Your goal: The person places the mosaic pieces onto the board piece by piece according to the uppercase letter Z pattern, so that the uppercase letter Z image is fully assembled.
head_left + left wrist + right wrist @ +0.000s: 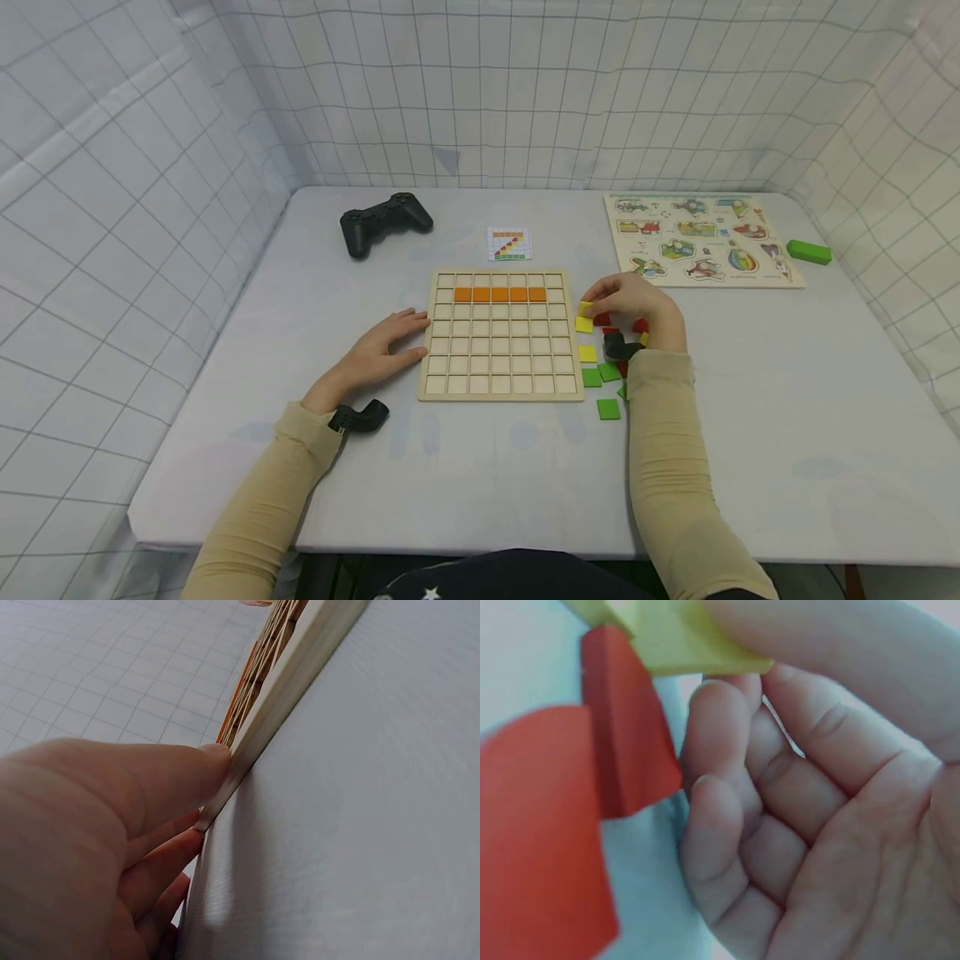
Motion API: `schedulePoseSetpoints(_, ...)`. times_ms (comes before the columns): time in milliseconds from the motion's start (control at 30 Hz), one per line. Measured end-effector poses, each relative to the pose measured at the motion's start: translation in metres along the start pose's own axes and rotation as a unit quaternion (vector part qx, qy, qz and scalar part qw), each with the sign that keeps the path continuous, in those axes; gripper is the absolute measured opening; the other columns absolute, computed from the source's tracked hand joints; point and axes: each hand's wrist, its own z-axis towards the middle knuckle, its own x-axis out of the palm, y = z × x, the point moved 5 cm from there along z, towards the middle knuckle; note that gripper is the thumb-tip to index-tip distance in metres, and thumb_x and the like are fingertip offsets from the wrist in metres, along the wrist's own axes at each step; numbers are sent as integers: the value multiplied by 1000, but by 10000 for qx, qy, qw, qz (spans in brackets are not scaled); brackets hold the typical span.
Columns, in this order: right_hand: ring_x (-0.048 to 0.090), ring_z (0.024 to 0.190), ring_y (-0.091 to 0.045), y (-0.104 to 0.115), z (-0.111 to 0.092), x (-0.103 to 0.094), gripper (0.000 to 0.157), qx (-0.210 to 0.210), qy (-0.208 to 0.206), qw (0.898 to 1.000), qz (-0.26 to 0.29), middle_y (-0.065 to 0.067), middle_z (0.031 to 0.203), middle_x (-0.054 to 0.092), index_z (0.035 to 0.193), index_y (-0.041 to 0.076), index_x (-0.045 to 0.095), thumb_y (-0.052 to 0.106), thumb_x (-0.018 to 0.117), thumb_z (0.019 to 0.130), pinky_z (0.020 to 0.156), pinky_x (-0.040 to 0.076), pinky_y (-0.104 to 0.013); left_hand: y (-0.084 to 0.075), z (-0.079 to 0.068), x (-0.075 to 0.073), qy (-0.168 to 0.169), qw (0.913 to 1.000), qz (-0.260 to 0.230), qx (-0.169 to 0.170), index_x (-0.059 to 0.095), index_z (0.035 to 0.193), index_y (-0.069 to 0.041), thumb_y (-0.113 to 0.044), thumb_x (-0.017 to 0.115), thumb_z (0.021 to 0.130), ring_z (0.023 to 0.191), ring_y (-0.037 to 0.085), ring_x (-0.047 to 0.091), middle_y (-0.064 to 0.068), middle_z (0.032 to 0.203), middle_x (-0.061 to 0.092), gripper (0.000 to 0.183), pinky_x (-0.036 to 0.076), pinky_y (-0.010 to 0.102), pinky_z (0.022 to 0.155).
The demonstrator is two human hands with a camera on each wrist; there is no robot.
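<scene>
The left hand (pixel 375 354) lies flat on the table (pixel 787 400), fingers straight and released, fingertips (pixel 214 754) touching the left edge of the wooden grid board (pixel 501 335), whose second row holds five orange tiles (pixel 500 294). The right hand (pixel 637 308) sits just right of the board over loose red, yellow and green tiles, fingers curled, pinching a yellow tile (pixel 682 637). A game controller (pixel 385 221), a pattern card (pixel 509 244) and a picture puzzle (pixel 701 239) lie beyond the board.

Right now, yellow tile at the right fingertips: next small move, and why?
Probably lift the yellow square tile clear of the pile and carry it left over the wooden grid board. The right hand pinches it at the fingertips, red tiles lie against it, and the left hand braces the board's edge.
</scene>
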Motion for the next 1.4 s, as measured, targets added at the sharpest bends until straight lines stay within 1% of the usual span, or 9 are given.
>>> schedulePoseSetpoints(67,53,82,-22,0,-1,-2,32,16,-25,10000,6,-3,92,68,104,8,69,29,75,80,67,42,-31,0,0,0,4,10000,-3,4,47,139,-7,-33,59,93,140,26,20,8,147,37,54,16,43,115)
schedulePoseSetpoints(167,52,85,-22,3,-3,-5,33,-66,-99,9999,90,-2,93,69,106,7,69,28,74,81,71,42,-32,0,0,0,11,10000,0,5,47,139,-7,-33,59,93,140,26,20,8,147,37,54,16,43,115)
schedulePoseSetpoints(300,56,92,-22,12,-5,-7,31,-373,-279,9988,132,-4,96,69,109,5,69,22,70,84,83,43,-36,0,0,0,-29,10000,-4,58,47,138,-6,-33,59,93,140,27,21,10,146,38,54,16,44,115)
schedulePoseSetpoints(433,58,95,-22,22,-6,-8,28,-526,-447,9976,48,-6,105,68,110,7,69,21,68,86,91,44,-40,0,0,0,-169,9997,13,179,49,136,-3,-33,60,92,139,29,24,13,145,40,54,19,46,113)
schedulePoseSetpoints(567,57,99,-23,29,-4,-7,28,-615,-523,9967,-94,-7,110,66,110,9,70,23,68,86,92,45,-42,-1,0,0,-212,9995,-3,222,49,135,-2,-34,60,92,138,30,24,14,144,40,55,19,46,113)
schedulePoseSetpoints(767,57,97,-23,39,0,-3,26,-775,-680,9945,-197,-6,103,68,106,9,70,26,69,86,85,45,-40,-1,0,0,-28,10000,21,38,46,138,-5,-32,60,92,140,29,20,11,147,37,55,15,46,115)
schedulePoseSetpoints(967,56,98,-24,49,6,8,24,-815,-506,9954,5,-8,103,67,103,6,69,22,71,85,91,44,-43,-1,0,0,23,10000,-4,-40,46,139,-7,-32,59,93,140,26,20,8,147,36,54,15,44,115)
schedulePoseSetpoints(1167,56,100,-25,58,7,18,22,-983,-303,9945,-196,-11,107,66,105,4,69,17,65,88,89,46,-42,-1,-1,-1,5,10000,-9,-27,46,139,-6,-32,59,93,140,27,20,9,147,37,54,15,44,115)
schedulePoseSetpoints(1400,52,101,-25,59,14,26,21,-1044,-179,9932,-479,-12,115,63,106,4,70,15,62,90,90,44,-40,-2,-1,-1,22,10000,-35,-27,46,138,-5,-30,59,93,140,26,20,9,147,37,53,14,41,116)
